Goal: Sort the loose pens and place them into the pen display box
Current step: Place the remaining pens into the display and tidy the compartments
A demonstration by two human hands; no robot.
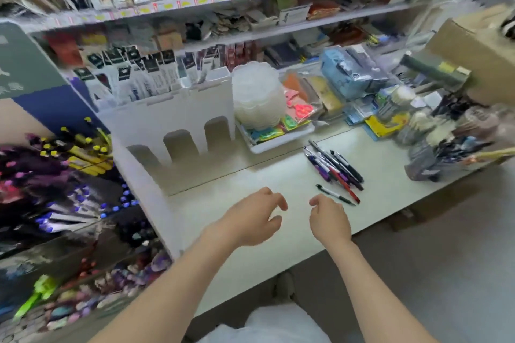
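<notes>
Several loose pens, black, purple and red, lie in a bunch on the pale shelf top to the right of centre. One thin pen lies apart, just in front of the bunch. A white pen display box with arched front slots stands at the back left, its slots looking empty. My left hand hovers over the shelf top, fingers loosely curled, holding nothing. My right hand hovers beside it, a little short of the single pen, fingers loosely bent and holding nothing.
Racks of coloured pens fill the left side. A white tray of bright packets and a stack of clear lids sit behind the pens. Packaged goods crowd the right, with a cardboard box above. Stocked shelves run along the back.
</notes>
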